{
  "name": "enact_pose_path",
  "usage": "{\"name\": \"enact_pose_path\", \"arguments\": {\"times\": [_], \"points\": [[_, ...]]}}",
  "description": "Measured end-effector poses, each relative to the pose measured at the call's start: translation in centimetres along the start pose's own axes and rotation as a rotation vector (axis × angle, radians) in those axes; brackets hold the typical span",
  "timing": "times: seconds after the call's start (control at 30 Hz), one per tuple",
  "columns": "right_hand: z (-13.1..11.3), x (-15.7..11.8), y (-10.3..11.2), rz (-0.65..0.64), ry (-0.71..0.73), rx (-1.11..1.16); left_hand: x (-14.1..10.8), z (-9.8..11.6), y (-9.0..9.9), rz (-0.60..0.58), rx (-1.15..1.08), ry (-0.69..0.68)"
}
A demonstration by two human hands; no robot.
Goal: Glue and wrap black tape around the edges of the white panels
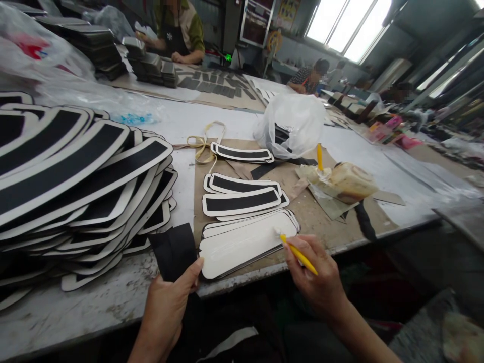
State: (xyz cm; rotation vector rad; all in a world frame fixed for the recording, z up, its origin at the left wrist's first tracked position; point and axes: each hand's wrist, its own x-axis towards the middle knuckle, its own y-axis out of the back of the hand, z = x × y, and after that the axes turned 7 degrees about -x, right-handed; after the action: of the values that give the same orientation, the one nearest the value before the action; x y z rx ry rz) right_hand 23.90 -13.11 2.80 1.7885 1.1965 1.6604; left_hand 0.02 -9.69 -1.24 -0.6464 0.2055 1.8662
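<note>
"What's around us?"

"A worn white table (109, 302) in a workshop with bright windows (348, 25); across it we see a person in an apron (176, 36)."

"And what are we holding?"

"Our right hand (327, 282) has its fingers closed round a yellow brush (303, 258), tip pointing away from us and leftward, at the right end of the white panel (242, 244). Our left hand (168, 305) has its thumb at the panel's left end, beside a black strip (173, 249); we can't tell what its other fingers grip, or how tightly."

"How does the panel lie?"

"Flat atop a stack, its long axis slanting from near left to far right. Its near long edge runs close to the table's front edge, so we have little room there."

"Farther out?"

"Beyond, black-and-white pieces (242, 200) lie crosswise on a brown sheet (338, 234). Rightward we have a bare stretch of sheet, up to a stained container (353, 181). Leftward, past the black strip, a big pile of curved panels (75, 166) crowds us."
</note>
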Motion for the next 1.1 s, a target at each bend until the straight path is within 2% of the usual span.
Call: {"name": "enact_pose_path", "arguments": {"times": [0.07, 0.17, 0.27, 0.33, 0.4, 0.57, 0.67, 0.77, 0.87, 0.93, 1.0, 1.1], "points": [[-2.3, 0.0, -0.2, -0.016, -0.034, 0.199, 0.0, -0.3, 0.2, -0.005, 0.016, -0.006], [-5.4, 0.0, -1.0, -0.05, -0.161, 0.475, 0.0, -0.7, 0.4, -0.029, 0.014, -0.018], [-6.2, 0.0, -2.1, -0.098, -0.274, 0.614, 0.0, -0.9, 0.4, -0.045, 0.003, -0.036], [-4.9, 0.0, -2.5, -0.084, -0.286, 0.555, 0.0, -1.0, 0.3, -0.045, 0.0, -0.041], [-2.6, 0.0, -2.4, -0.022, -0.261, 0.398, 0.1, -1.0, 0.3, -0.037, -0.003, -0.045], [2.7, 0.3, -0.3, 0.091, -0.103, 0.011, 0.2, -1.2, 0.2, 0.011, -0.027, -0.03], [3.8, 0.3, 0.7, 0.093, -0.015, -0.132, 0.2, -1.3, 0.2, 0.013, -0.021, -0.02], [3.9, 0.0, 0.8, 0.063, 0.046, -0.213, 0.2, -1.3, 0.2, -0.01, -0.021, -0.047], [2.8, -0.4, 0.0, 0.004, 0.108, -0.178, 0.0, -1.3, 0.1, -0.02, -0.041, -0.057], [1.0, -0.4, -0.5, -0.018, 0.11, -0.042, -0.2, -1.3, 0.0, -0.023, -0.043, -0.056], [-1.3, -0.1, -1.1, -0.014, 0.045, 0.166, -0.3, -1.3, 0.0, -0.036, -0.044, -0.059], [-4.7, 0.6, -1.8, -0.02, -0.17, 0.489, -0.4, -1.4, 0.1, -0.082, -0.06, -0.075]]}}
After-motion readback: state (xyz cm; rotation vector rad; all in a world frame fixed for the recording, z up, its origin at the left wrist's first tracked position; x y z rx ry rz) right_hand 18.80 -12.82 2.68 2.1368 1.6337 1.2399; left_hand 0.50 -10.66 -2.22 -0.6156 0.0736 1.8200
